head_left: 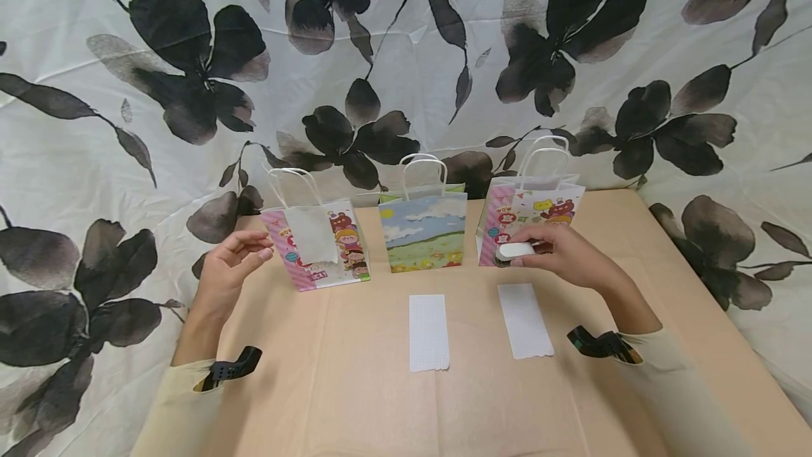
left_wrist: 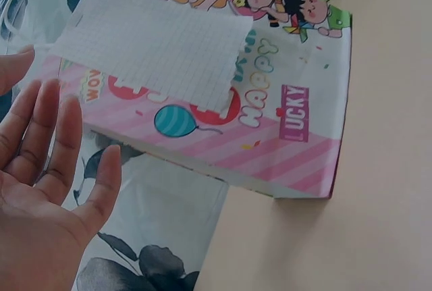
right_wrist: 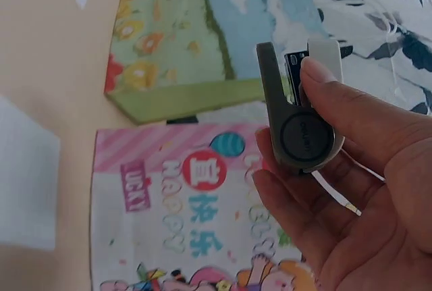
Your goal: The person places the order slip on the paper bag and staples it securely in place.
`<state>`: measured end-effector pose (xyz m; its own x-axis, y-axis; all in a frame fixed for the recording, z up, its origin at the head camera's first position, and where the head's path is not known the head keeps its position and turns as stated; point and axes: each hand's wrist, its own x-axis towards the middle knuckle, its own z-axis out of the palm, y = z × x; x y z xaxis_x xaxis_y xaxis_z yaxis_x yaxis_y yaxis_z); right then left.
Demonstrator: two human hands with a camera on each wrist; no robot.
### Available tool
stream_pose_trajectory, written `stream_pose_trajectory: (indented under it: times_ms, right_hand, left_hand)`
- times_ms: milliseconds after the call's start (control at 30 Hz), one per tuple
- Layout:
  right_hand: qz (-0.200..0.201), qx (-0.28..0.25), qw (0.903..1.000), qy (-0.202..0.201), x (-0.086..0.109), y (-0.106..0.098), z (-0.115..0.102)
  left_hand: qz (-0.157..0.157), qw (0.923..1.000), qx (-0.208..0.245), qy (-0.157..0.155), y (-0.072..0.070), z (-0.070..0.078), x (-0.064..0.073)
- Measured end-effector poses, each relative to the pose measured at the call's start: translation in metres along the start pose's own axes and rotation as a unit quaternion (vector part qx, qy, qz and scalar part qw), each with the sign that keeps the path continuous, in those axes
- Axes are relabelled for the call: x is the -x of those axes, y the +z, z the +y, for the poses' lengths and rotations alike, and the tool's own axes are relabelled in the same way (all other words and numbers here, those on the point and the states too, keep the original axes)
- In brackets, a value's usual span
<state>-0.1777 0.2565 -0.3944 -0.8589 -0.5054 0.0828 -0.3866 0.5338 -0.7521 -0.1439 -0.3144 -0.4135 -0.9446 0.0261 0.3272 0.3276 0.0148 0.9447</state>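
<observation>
My right hand (head_left: 574, 256) grips a small stapler (right_wrist: 305, 139), dark on one side and white on the other, between thumb and fingers. In the right wrist view its arms stand apart, with nothing between them. It overlaps the lower front of the right pink-and-white cartoon gift bag (head_left: 548, 204). My left hand (head_left: 228, 277) is beside the left edge of a similar gift bag (head_left: 347, 249), its fingers loosely bent and holding nothing. A gridded paper slip (left_wrist: 158, 44) lies flat against that bag's front, with a small staple-like mark near its upper end.
Between the two cartoon bags stands a gift bag with a meadow and sky print (head_left: 423, 231). Two gridded paper slips, one in the middle (head_left: 428, 333) and one to the right (head_left: 525, 321), lie on the table (head_left: 355, 386). A flowered cloth (head_left: 431, 76) hangs behind.
</observation>
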Motion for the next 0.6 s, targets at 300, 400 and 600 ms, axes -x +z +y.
stream_pose_trajectory:
  times_ms: [300,400,600]
  right_hand:
    - [0.005,-0.007,0.9991,0.042,0.023,-0.001,0.026]
    - [0.019,0.005,0.9987,0.047,0.030,-0.002,0.038]
    - [0.016,0.028,0.9966,0.075,0.046,-0.006,0.056]
  left_hand:
    - [-0.034,0.9993,-0.016,-0.003,0.013,-0.004,0.007]
    - [-0.041,0.9990,-0.015,-0.011,0.019,-0.005,0.009]
    - [-0.070,0.9967,-0.007,-0.040,0.030,-0.013,0.010]
